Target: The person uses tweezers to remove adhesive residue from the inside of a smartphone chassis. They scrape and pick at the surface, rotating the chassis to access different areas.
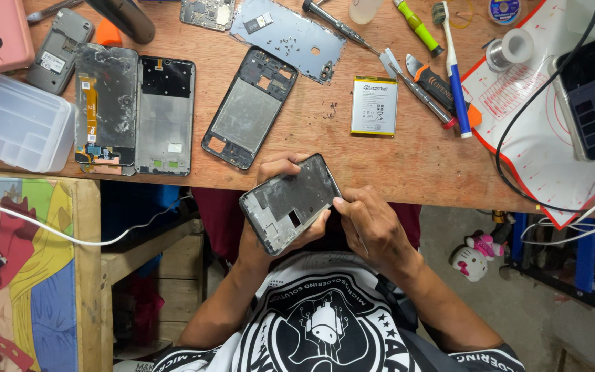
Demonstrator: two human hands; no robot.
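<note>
The left hand (277, 207) cradles a stripped phone frame (290, 203) from beneath, fingers wrapped over its top edge, held just off the wooden bench (408, 165) above the lap. The right hand (373, 227) pinches the frame's right edge with its fingertips closed on it. It looks light, thin and easily bent, so the rigid side rails seem the safest place to hold.

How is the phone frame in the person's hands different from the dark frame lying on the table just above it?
The held frame is gripped by both the left hand and the right hand, off the table's edge; the table frame lies flat, untouched. The held frame looks grey and mostly solid; the table frame has a black rim around a pale, glossy middle. Both are bare rectangular phone shells, tilted alike.
</note>
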